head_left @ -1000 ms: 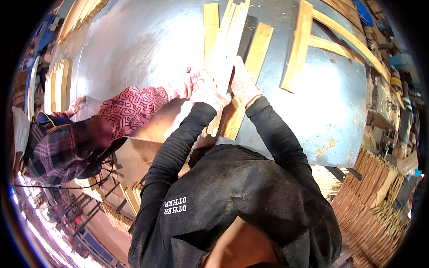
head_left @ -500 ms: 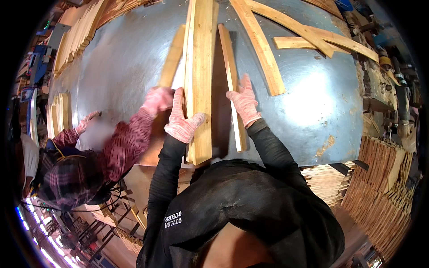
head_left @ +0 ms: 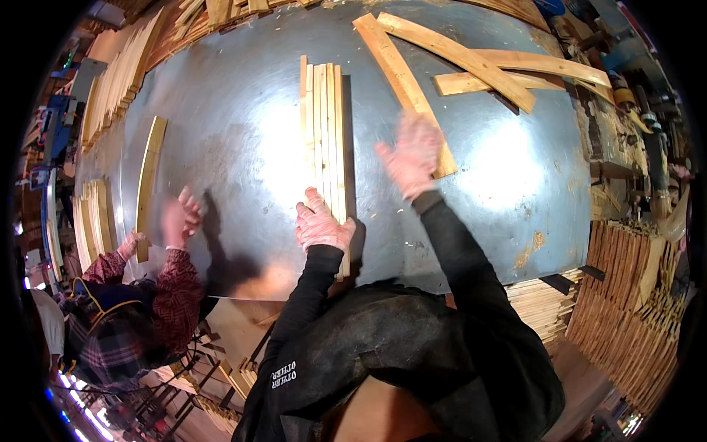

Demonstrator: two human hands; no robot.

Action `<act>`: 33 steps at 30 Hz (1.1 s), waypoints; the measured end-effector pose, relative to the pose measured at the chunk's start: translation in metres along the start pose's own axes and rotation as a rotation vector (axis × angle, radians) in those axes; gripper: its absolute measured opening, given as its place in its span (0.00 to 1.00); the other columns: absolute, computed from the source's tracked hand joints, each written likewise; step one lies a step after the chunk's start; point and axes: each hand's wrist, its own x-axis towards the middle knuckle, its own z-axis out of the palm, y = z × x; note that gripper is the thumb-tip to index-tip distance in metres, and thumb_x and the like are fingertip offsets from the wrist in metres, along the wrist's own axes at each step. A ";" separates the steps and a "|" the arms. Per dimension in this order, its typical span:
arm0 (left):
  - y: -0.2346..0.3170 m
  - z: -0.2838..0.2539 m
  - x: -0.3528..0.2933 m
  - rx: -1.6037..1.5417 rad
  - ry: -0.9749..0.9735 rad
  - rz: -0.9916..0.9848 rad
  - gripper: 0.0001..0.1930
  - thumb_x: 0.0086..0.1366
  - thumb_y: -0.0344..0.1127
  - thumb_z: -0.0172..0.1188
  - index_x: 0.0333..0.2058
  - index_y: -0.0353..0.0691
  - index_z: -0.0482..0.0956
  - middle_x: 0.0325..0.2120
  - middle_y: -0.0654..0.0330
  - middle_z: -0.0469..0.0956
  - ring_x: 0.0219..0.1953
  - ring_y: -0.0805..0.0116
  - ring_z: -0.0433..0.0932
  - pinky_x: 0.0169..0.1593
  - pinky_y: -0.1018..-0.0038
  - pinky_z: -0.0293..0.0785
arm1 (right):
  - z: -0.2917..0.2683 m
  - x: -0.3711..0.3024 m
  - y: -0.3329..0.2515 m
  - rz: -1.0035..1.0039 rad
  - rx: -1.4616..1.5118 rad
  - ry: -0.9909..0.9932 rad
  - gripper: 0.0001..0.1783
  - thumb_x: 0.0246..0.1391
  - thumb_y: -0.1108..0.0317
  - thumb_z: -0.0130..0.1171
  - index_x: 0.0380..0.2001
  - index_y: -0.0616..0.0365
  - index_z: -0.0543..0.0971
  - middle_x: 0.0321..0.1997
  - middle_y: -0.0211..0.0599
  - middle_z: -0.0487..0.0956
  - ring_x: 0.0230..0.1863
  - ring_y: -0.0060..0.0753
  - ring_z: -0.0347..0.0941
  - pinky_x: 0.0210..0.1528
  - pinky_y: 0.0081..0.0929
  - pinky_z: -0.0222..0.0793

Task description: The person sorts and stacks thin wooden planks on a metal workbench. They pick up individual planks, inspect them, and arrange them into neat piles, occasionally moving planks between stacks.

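Observation:
A bundle of several pale wooden strips stands on edge, side by side, on the blue-grey metal table. My left hand, in a pinkish knitted glove, straddles the near part of the bundle, fingers over its left side and thumb at its right. To the right, my right hand, gloved alike and smeared by motion, has its fingers apart and holds nothing. It passes over the near end of a slanting wooden board; whether it touches the board I cannot tell.
More boards lie crossed at the far right. At the left a co-worker's gloved hand is at the near end of an upright strip; their other hand is raised. Stacked strips line the left edge; wood piles stand right.
The strips between my hands have come together into one bundle under my left hand. My right hand has let go of its strip and moved away. The co-worker has drawn a strip left.

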 end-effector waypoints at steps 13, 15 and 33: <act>-0.017 -0.026 0.043 -0.189 -0.120 -0.019 0.49 0.52 0.73 0.56 0.57 0.31 0.71 0.55 0.35 0.70 0.56 0.42 0.72 0.61 0.56 0.64 | 0.040 -0.084 -0.065 -0.326 0.637 -0.840 0.25 0.62 0.51 0.46 0.51 0.61 0.69 0.49 0.56 0.77 0.49 0.55 0.75 0.51 0.42 0.72; -0.017 -0.041 0.032 0.064 -0.360 -0.052 0.52 0.52 0.73 0.56 0.61 0.30 0.66 0.56 0.36 0.70 0.54 0.43 0.75 0.61 0.55 0.65 | 0.021 -0.047 -0.041 -0.474 0.795 -0.844 0.25 0.62 0.51 0.46 0.51 0.60 0.71 0.53 0.55 0.75 0.53 0.52 0.74 0.54 0.43 0.70; 0.023 0.025 0.050 -1.549 -0.924 0.002 0.30 0.65 0.43 0.60 0.60 0.30 0.66 0.42 0.48 0.79 0.40 0.59 0.79 0.48 0.66 0.76 | -0.055 0.068 0.063 -0.388 0.387 -1.176 0.31 0.59 0.50 0.55 0.62 0.52 0.68 0.61 0.41 0.73 0.58 0.46 0.72 0.60 0.41 0.67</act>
